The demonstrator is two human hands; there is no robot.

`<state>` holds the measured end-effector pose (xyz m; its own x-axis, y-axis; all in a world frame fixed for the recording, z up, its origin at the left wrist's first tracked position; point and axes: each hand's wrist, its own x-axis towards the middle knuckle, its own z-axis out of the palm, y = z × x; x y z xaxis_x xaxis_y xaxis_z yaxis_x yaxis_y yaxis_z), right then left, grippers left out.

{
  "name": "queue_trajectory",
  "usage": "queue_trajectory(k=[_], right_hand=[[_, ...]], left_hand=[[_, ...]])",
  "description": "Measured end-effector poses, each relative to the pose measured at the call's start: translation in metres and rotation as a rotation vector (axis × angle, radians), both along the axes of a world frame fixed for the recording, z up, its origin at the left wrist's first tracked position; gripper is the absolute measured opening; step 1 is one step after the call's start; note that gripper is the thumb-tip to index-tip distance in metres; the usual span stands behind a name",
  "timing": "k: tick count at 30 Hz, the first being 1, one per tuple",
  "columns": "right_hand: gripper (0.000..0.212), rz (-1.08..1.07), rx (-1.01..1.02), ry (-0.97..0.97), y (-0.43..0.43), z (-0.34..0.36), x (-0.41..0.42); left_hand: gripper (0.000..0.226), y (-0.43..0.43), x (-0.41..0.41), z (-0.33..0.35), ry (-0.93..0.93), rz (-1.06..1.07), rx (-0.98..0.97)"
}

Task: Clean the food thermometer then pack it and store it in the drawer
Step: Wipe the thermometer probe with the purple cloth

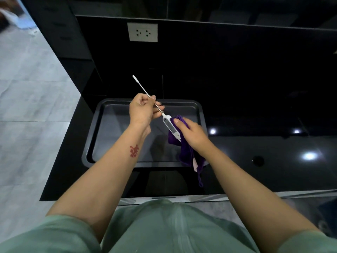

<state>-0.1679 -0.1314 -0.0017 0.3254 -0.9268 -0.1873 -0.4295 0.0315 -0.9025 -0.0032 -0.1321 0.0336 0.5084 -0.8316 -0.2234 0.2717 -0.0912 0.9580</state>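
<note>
The food thermometer [170,126] has a white body and a long thin metal probe with a white cap at its far tip. It is held in the air above a dark tray [102,114], probe pointing up and to the left. My left hand [142,109] pinches the probe about midway between thumb and fingers. My right hand [191,133] holds a purple cloth [186,154] against the right side of the white body. The cloth hangs down below that hand, with a loop dangling at its lower end.
The tray lies on a glossy black counter [255,143] that reflects ceiling lights. A white double wall socket [142,32] sits on the black back wall. Grey tiled floor [27,106] lies to the left of the counter's end.
</note>
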Motion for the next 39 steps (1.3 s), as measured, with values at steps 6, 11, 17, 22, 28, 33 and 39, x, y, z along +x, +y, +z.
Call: queue_trajectory(k=[6,11,17,22,28,33,39], right_hand=[[0.031,-0.007,0.026,-0.014,-0.005,0.006,0.005],[0.026,-0.044,0.15,-0.084,-0.003,0.0,0.002],[0.028,-0.083,0.198,-0.165,-0.005,0.004,0.003],[0.03,-0.043,0.257,-0.182,-0.01,0.009,-0.002],[0.029,-0.019,0.202,-0.167,-0.01,0.012,0.006],[0.029,-0.032,0.243,-0.155,-0.006,0.004,0.002],[0.031,-0.007,0.233,-0.167,-0.007,0.012,0.002]], left_hand=[[0.01,-0.001,-0.009,-0.002,-0.009,-0.064,0.009],[0.012,-0.005,0.001,-0.001,0.043,0.005,0.034],[0.007,-0.003,0.007,0.001,0.148,-0.104,0.006],[0.012,0.001,0.015,0.004,0.169,-0.221,-0.027],[0.012,0.003,0.009,0.0,0.053,-0.276,-0.027],[0.017,0.001,0.013,0.0,0.015,-0.176,-0.042],[0.011,0.003,0.001,-0.002,0.016,-0.206,-0.033]])
